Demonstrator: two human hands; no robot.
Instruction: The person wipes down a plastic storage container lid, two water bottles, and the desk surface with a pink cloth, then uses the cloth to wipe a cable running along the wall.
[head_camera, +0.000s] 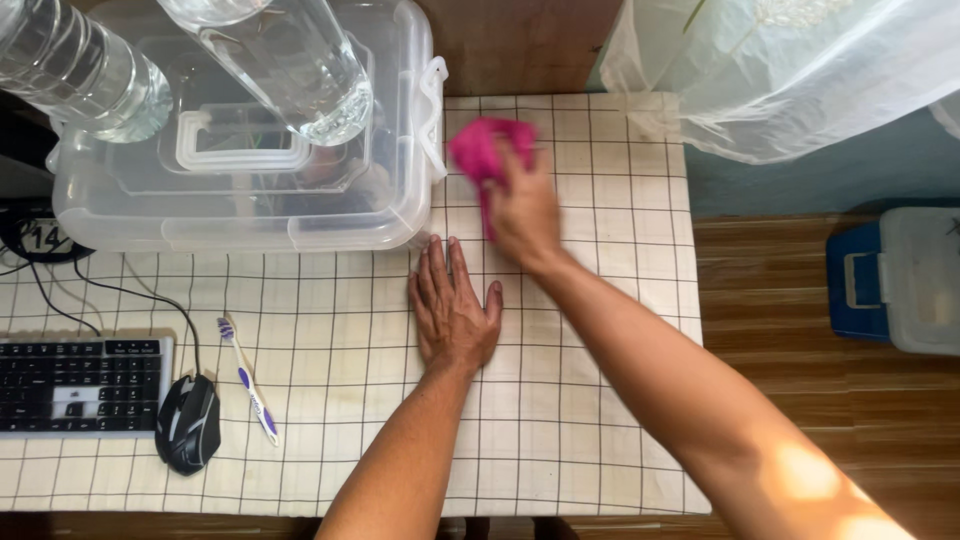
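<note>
A bright pink crumpled cloth (482, 150) is being gripped in the right hand (524, 210), whose fingers are curled closed around the lower part of it while the rest is bunching out beyond the fingertips. The cloth is being pressed against a cream tablecloth with a thin dark grid pattern (600, 400), near its far edge and just beside the right end of a large clear plastic storage box with a snap-on lid and white latch (250, 170). The hand and cloth are appearing slightly blurred.

The left hand (452, 310) is being laid flat on the tablecloth, palm down, with the fingers stretched out together and the thumb spread to the side; nothing is being held in it. It is being kept just nearer than the right hand, with its fingertips close to the front corner of the box.

Two clear plastic bottles (290, 60) are being seen from above over the box, at the top left. On the left part of the tablecloth, a white and purple toothbrush (248, 380) is lying beside a black computer mouse (188, 424), and a black keyboard with a pale frame (80, 385) is being cut off by the left edge. To the right, a blue and white lidded box (900, 280) is sitting on a wooden floor (780, 330), below a sheer white fabric (790, 70).
</note>
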